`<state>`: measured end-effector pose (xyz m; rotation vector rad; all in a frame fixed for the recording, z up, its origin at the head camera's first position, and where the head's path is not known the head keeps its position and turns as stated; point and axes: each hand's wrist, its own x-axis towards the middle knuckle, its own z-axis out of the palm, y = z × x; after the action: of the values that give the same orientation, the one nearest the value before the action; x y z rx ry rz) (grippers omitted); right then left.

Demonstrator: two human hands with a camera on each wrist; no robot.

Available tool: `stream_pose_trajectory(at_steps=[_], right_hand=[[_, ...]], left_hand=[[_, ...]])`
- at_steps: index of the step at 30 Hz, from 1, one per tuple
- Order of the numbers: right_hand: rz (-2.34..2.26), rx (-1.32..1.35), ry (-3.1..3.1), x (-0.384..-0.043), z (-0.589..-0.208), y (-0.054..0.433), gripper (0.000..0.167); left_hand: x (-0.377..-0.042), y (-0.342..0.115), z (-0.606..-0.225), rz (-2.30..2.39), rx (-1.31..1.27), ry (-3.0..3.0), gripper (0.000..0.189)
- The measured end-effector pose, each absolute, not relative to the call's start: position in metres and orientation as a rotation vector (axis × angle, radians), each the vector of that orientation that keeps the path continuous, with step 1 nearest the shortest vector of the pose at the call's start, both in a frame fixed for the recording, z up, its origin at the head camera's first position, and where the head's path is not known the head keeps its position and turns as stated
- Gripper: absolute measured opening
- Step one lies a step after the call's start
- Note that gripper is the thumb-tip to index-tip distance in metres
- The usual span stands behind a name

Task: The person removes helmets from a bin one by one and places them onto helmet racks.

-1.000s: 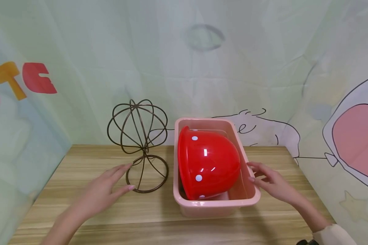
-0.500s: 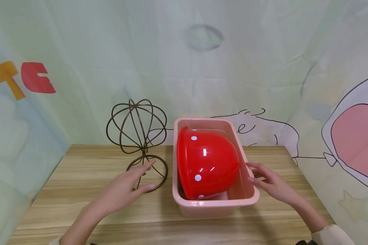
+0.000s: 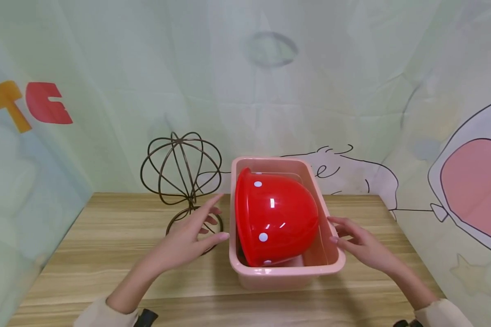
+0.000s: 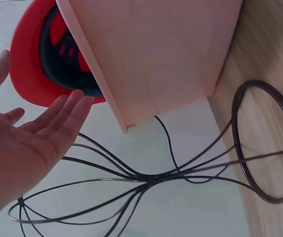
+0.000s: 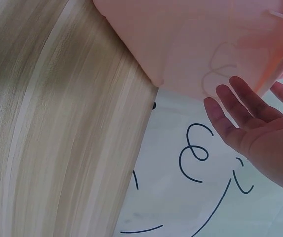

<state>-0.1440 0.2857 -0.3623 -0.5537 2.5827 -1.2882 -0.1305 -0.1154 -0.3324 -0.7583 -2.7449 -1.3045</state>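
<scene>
Tipped on side in pink tub (image 3: 286, 271): red helmet (image 3: 284, 213). In head view, at 3 o'clock from left hand (image 3: 184, 243), fingers spread; at 9 o'clock from right hand (image 3: 362, 245), fingers spread at rim.

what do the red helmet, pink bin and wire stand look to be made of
Red helmet: probably hard plastic, glossy, with sharp highlights.
Pink bin: likely molded plastic, smooth, with rounded, shiny edges.
Wire stand: seemingly metal, dark, slightly shiny, thin curved rods.
</scene>
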Motion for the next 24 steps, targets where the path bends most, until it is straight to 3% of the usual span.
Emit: stream_pose_trajectory(at_steps=[10,24], right_hand=[[-1.273,-0.538,2.593,-0.144,-0.363,0.286,0.051],[-1.282,-0.540,2.587,-0.143,-0.365,0.286,0.052]], left_hand=[[-0.134,-0.093,-0.322,-1.398,-0.824,-2.688,0.073],[-0.134,-0.083,-0.315,-1.391,-0.728,-2.706,0.068]])
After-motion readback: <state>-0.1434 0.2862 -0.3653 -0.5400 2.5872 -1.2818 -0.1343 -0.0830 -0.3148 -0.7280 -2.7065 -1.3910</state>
